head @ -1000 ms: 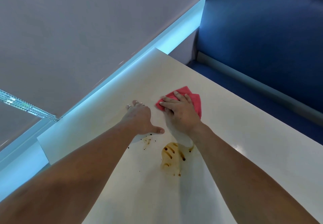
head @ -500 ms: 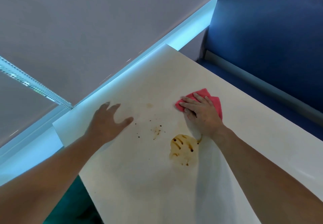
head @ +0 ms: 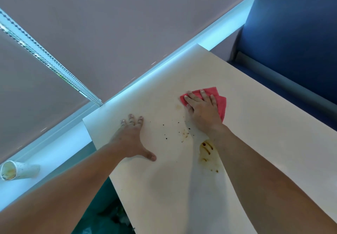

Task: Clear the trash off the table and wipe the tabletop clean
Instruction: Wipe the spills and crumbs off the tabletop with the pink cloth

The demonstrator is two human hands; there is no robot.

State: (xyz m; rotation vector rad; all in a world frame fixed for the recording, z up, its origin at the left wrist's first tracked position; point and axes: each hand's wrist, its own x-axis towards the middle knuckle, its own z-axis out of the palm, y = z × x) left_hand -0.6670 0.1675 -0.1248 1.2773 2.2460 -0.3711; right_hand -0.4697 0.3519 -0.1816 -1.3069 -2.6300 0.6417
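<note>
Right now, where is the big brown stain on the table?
In the head view, the brown stain lies on the table right beside the right forearm, nearer the person than the red cloth under the right hand.

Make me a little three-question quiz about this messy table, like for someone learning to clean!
1. True or false: the right hand presses a folded red cloth flat on the white tabletop.
2. Which is nearer the person: the big brown sauce smear or the cloth?
3. Fill in: the left hand rests ____ on the table, holding nothing.

Key: 1 true; 2 the smear; 3 flat.
</note>
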